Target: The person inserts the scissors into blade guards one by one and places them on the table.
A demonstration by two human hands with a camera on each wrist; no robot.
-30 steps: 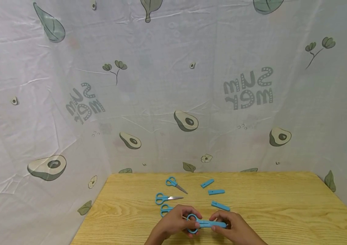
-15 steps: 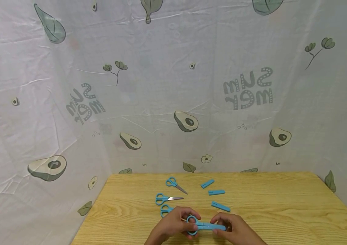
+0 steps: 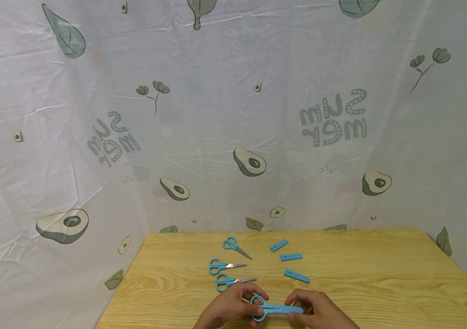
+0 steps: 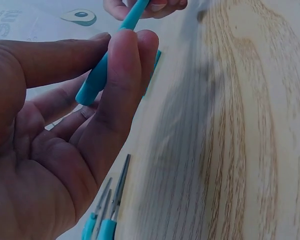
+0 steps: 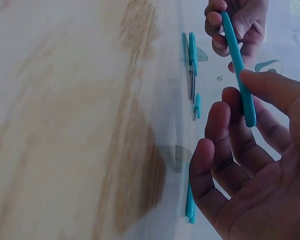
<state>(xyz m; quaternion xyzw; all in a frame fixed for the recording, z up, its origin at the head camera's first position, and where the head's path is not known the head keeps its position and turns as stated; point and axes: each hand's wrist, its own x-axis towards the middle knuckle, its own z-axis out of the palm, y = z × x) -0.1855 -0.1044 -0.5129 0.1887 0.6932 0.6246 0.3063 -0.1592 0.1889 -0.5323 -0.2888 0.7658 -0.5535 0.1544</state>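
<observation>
A pair of blue scissors (image 3: 272,309), its blades inside a blue blade cover (image 3: 288,310), is held level between both hands near the table's front. My left hand (image 3: 233,304) pinches the finger loops between thumb and fingers. At the other end, my right hand (image 3: 317,308) pinches the cover's tip. In the left wrist view the handle (image 4: 93,85) lies between thumb and index finger. The right wrist view shows the cover (image 5: 246,102) edge-on under the right thumb, the left hand (image 5: 247,25) beyond it.
Three uncovered blue scissors, a far pair (image 3: 233,246), a middle pair (image 3: 218,266) and a near pair (image 3: 227,282), lie left of centre, blades pointing right. Three loose blade covers (image 3: 297,276) lie to their right. A patterned white curtain (image 3: 217,137) surrounds the wooden table (image 3: 381,274).
Both hands have shifted slightly toward the table's front edge, carrying the covered scissors along. The blades of the nearest loose scissors now show past the left hand.
</observation>
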